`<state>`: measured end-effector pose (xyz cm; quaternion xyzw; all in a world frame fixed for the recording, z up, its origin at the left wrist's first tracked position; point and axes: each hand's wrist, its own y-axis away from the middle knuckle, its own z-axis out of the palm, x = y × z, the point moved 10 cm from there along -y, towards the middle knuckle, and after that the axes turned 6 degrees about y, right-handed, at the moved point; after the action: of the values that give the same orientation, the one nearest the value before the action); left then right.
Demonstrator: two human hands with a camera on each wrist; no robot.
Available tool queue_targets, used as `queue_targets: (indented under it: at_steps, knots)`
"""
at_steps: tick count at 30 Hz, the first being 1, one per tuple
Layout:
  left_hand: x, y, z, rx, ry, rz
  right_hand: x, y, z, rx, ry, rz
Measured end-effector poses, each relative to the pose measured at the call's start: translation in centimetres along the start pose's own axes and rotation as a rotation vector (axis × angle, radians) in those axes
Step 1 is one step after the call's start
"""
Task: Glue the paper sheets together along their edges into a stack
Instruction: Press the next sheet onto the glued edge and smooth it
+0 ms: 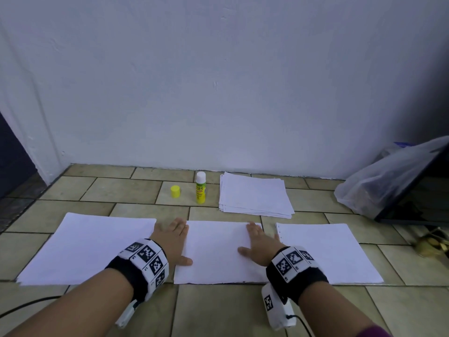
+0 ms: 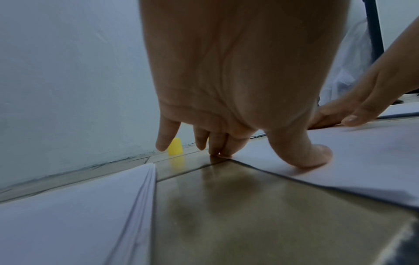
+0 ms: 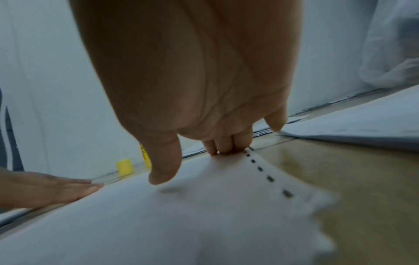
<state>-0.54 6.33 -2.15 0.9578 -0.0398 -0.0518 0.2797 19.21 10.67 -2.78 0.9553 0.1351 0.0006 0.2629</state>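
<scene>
Two flat hands [image 1: 173, 242] [image 1: 261, 246] on middle sheet [image 1: 216, 254]

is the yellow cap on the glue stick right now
No, the yellow cap stands on the floor tiles left of the glue stick, whose white tip is bare.

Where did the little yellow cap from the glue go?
In the head view the yellow cap stands on the tiled floor near the wall, just left of the upright glue stick, beyond the left hand.
</scene>
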Motion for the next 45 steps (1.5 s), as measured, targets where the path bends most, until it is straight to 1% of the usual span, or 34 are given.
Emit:
queue_targets:
  at_steps: [3,5,8,9,10,12,13,14,15,20,23,25,27,29,31,33,37,40,43,45]
  knots:
    - [-0.1,-0.1,-0.5,0.022,0.011,0.005,-0.5,-0.1,-0.7,0.047,-0.009,0.009]
    - [-0.3,-0.3,-1.4,0.066,0.01,-0.015,-1.0,-0.1,-1.5,0.092,0.024,0.008]
    - [0.4,-0.4,-3.2,0.171,-0.057,-0.065,-1.7,0.4,-2.6,0.136,0.201,0.037]
    - [1.1,-0.2,-3.8,0.216,-0.062,-0.052,-2.0,0.7,-3.0,0.147,0.272,0.054]
    - [2.0,0.0,-4.2,0.26,-0.039,-0.007,-2.4,0.8,-3.3,0.157,0.334,0.062]
    - [4.2,0.3,-4.1,0.283,0.054,0.158,-3.4,0.8,-3.4,0.157,0.391,0.066]
    - [5.1,0.5,-3.6,0.256,0.096,0.235,-3.9,0.7,-3.2,0.146,0.376,0.066]
    - [5.6,0.7,-3.0,0.217,0.127,0.279,-4.3,0.5,-2.9,0.129,0.349,0.065]
    - [5.7,0.7,-2.6,0.19,0.143,0.295,-4.8,0.3,-2.7,0.116,0.317,0.062]
    - [4.4,1.1,-2.5,0.192,0.106,0.273,-7.4,-0.2,-1.1,0.07,0.158,0.02]
    - [3.5,1.0,-3.3,0.28,0.099,0.242,-9.3,-0.5,-0.5,0.049,0.121,-0.087]
    - [3.0,0.3,-2.9,0.314,0.13,0.203,-10.6,-0.6,-0.3,0.04,0.096,-0.167]
    - [2.8,-0.4,-1.7,0.275,0.183,0.165,-11.7,-0.6,-0.1,0.029,0.099,-0.235]
    - [2.7,-0.4,-0.2,0.186,0.182,0.118,-12.2,-0.4,0.2,0.017,0.139,-0.282]
    - [2.5,-0.3,0.4,0.138,0.153,0.083,-12.0,-0.2,0.3,0.016,0.196,-0.306]
    - [2.6,-0.2,0.4,0.113,0.1,0.076,-11.0,-0.2,0.2,0.011,0.204,-0.299]
    - [2.6,-0.3,0.5,0.077,0.077,0.074,-6.3,-0.6,-0.2,-0.011,0.131,-0.183]
    - [2.5,-0.5,0.7,0.069,0.08,0.08,-3.8,-0.7,-0.2,-0.01,0.091,-0.138]
    - [2.6,-0.4,0.4,0.083,0.071,0.09,-3.6,-0.9,-0.5,0.003,0.045,-0.134]
    - [2.5,-0.2,-0.2,0.12,0.07,0.098,-4.0,-0.9,-1.0,0.031,0.077,-0.146]
